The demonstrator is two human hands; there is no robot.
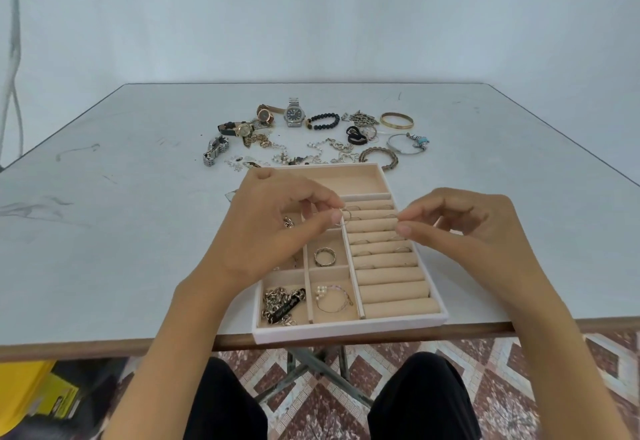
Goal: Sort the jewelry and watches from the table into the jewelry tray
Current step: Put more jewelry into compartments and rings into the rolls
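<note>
The beige jewelry tray (349, 327) lies at the table's near edge, with ring rolls on the right and small compartments on the left. My left hand (277, 224) hovers over the tray and pinches a thin ring (345, 214) between thumb and forefinger. My right hand (457, 228) is over the ring rolls, thumb and forefinger pinched together; whether anything is between them I cannot tell. Several rings sit in the rolls (401, 249). A patterned ring (325, 256), a chain bracelet (282, 304) and a pearl bracelet (332, 297) lie in compartments. Loose jewelry (325, 153) and watches (294, 114) lie behind the tray.
A gold bangle (397, 120), a black bead bracelet (323, 121), a twisted bangle (379, 158) and a silver watch (214, 152) lie on the white table (121, 214). My knees and a patterned floor show below the table edge. A yellow object (27, 391) sits at lower left.
</note>
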